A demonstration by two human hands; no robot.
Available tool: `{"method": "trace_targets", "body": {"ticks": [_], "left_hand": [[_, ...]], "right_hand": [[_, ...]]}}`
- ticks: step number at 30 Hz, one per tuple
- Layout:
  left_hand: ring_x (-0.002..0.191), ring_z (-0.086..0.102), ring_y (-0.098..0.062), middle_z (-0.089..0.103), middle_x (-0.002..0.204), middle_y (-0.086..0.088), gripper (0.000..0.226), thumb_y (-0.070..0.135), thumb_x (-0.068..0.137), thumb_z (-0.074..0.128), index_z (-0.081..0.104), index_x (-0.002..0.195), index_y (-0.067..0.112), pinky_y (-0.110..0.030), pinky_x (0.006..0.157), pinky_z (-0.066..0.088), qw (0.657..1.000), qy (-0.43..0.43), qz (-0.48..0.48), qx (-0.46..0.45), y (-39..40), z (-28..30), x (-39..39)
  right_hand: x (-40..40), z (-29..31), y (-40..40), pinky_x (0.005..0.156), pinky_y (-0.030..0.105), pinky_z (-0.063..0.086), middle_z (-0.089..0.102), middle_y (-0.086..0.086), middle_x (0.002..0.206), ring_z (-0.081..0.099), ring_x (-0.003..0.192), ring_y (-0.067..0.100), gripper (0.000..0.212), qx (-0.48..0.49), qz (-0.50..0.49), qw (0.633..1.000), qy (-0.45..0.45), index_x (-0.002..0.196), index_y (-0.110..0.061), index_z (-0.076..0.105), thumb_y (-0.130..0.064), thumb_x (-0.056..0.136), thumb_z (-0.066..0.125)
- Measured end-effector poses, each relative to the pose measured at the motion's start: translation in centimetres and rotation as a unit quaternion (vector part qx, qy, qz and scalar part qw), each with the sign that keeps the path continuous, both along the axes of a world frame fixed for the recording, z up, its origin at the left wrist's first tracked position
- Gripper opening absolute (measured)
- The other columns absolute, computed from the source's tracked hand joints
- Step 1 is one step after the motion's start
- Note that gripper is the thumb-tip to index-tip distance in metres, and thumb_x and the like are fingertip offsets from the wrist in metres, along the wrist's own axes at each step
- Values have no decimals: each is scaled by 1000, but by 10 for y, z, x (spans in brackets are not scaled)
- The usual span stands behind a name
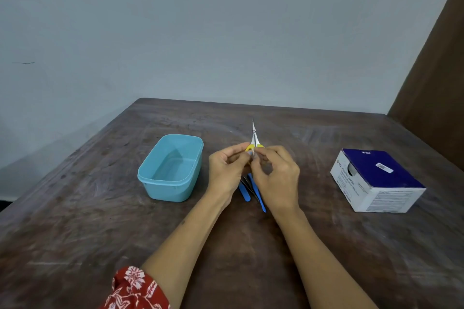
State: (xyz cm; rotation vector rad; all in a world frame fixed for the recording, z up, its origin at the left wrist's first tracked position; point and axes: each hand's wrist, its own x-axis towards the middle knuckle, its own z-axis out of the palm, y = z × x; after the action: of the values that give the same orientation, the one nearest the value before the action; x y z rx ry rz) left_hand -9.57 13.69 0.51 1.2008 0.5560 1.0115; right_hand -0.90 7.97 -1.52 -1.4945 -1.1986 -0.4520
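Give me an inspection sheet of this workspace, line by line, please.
Surface: worn dark brown wooden table, scratched.
Job's things: small steel scissors with yellow handles, blades closed, tips pointing away; slim blue-handled tools lying on the table beneath the hands.
Clutter: light blue rectangular plastic tub, no objects inside, at left; white and dark blue cardboard box at right.
Hands: left hand and right hand both pinch the scissors' handles.
Cables: nothing seen.
Surroundings: pale grey-blue wall; brown panel at right.
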Motion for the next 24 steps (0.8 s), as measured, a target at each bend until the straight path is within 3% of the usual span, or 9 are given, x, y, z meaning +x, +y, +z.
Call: {"method": "trace_targets", "body": {"ticks": [7,13,15,17,19,24], "left_hand": [[66,70,-7,73,67,6,21,-3,87,58,66,106,0,-19,57,56,999,28,-22,18,-3,0,1],[70,71,-9,73,72,6,22,-4,87,58,68,105,3,-18,58,55,999,36,-2,35,-3,-4,1],[71,71,-10,73,75,4,21,-3,87,58,69,102,6,-18,58,55,999,34,9,28,-1,-4,1],[71,71,-11,74,75,2,21,-3,87,58,69,102,5,-20,58,56,999,29,10,23,0,-3,1],[71,71,-12,74,74,2,20,-2,87,58,68,104,3,-24,62,59,999,29,9,26,0,-3,1],[74,72,-13,74,74,4,21,-1,86,60,67,106,2,-27,67,60,998,45,14,44,-1,-7,2]], "right_hand": [[2,1,1,69,21,49,64,8,86,60,78,17,16,18,-30,999,-31,93,-2,71,4,80,65],[2,-2,2,67,30,56,65,8,90,62,80,16,17,5,-17,1000,-11,95,-2,72,3,80,67],[1,-2,2,73,24,55,65,7,92,61,82,14,15,1,-8,1000,-21,95,-2,72,-1,81,66],[1,-1,3,80,8,44,67,5,92,55,86,9,17,1,-26,999,-27,95,-4,72,-11,85,60],[3,0,2,79,3,36,68,3,91,49,87,5,20,0,-44,999,-14,97,-6,72,-16,87,58],[5,0,-1,74,28,52,68,0,91,62,85,16,18,-22,-31,995,90,99,-11,72,-3,84,65]]}}
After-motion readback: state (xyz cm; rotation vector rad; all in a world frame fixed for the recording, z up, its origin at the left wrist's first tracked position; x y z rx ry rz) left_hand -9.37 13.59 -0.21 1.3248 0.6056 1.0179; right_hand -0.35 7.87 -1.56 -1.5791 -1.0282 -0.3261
